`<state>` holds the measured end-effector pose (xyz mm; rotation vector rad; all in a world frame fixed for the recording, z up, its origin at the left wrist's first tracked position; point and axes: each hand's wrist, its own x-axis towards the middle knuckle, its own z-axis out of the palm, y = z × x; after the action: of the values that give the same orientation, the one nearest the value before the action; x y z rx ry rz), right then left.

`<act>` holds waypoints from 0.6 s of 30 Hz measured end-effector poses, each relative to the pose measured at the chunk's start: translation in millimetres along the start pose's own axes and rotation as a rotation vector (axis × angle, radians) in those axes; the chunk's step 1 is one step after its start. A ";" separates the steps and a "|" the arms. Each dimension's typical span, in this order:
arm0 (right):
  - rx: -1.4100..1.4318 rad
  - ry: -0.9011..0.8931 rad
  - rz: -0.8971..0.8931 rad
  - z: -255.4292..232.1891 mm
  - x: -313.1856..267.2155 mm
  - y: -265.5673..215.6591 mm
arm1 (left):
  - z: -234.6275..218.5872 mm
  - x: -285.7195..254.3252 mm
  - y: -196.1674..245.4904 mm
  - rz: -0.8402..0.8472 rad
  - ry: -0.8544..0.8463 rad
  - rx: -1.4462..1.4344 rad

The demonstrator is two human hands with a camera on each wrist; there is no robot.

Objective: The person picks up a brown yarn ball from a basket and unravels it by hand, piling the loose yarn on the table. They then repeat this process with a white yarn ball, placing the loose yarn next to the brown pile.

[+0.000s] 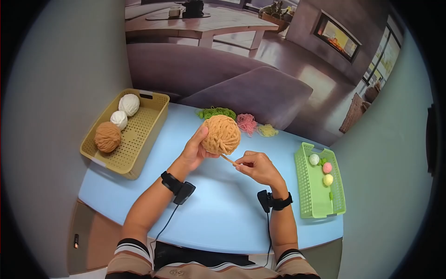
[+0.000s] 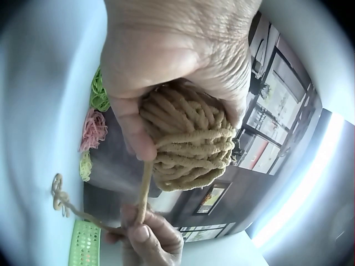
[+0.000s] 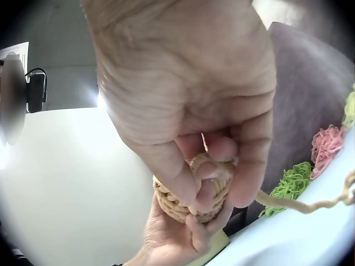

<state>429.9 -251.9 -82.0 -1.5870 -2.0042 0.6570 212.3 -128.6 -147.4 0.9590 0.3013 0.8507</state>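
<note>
A large tan yarn ball (image 1: 222, 135) is held up over the blue table by my left hand (image 1: 195, 148), whose fingers and thumb wrap its side. Thick strands cross its surface in the left wrist view. My right hand (image 1: 261, 168) pinches the yarn strand (image 2: 145, 191) that runs taut from the ball, just to its lower right. Beyond those fingertips the loose tail (image 3: 302, 206) trails off and ends in a small curl on the table, seen in the left wrist view. Part of the ball is hidden behind my right fingers in the right wrist view.
Green yarn (image 1: 216, 113), pink yarn (image 1: 246, 123) and pale yellow yarn (image 1: 267, 130) lie loose along the table's back edge. At left, a tan basket (image 1: 134, 158) holds two white balls and a brown one. At right, a green basket (image 1: 304, 186) holds small balls and a green-handled tool.
</note>
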 end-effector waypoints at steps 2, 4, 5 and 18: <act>0.229 -0.015 -0.030 -0.8 -2.7 -3.6 | -3.4 1.3 -2.1 -0.002 0.035 -0.003; 0.445 0.063 -0.064 -5.0 -5.0 -5.7 | -9.0 5.4 -5.4 0.007 0.050 -0.037; 0.547 0.144 -0.078 -7.3 -7.6 -5.6 | -11.1 4.7 -5.8 -0.012 0.086 -0.052; -0.340 1.002 0.189 -37.8 -15.3 93.7 | 0.4 -3.7 -32.6 -0.206 -0.111 -0.054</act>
<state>526.5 -245.1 -114.9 -1.7858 -1.2375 -0.4151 226.4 -141.0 -174.3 0.9045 0.2750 0.6120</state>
